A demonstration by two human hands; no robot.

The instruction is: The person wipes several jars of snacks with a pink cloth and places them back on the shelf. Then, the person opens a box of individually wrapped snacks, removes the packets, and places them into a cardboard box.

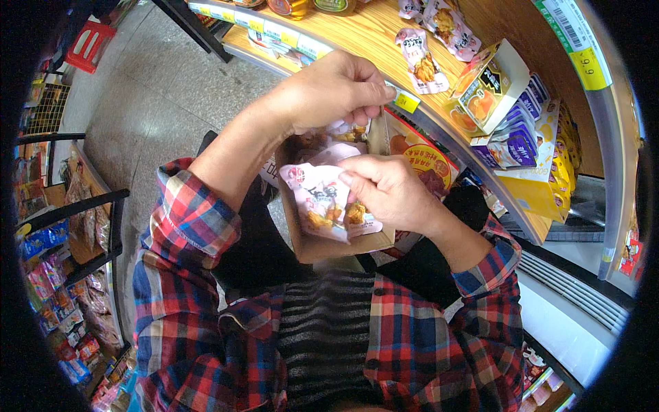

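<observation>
My right hand [394, 193] pinches a pink snack packet [316, 198] with a picture of fried-looking food, above an open cardboard box [322, 251]. Just behind its fingertips, another similar packet [360, 215] lies in the box. More pink packets [334, 153] fill the far part of the box. With curled fingers, my left hand [340, 90] grips the box at its far right corner, beside the shelf edge. The box sits between my knees, and its bottom is hidden by packets.
On the wooden shelf [370, 44] lie loose pink packets [422, 62]. Farther right stand a yellow display carton [486, 90], purple packets [515, 136] and yellow packets [564, 172]. A price-tag rail [463, 157] borders the shelf. Left are a grey floor [149, 87], a red basket [90, 46] and stocked racks [77, 309].
</observation>
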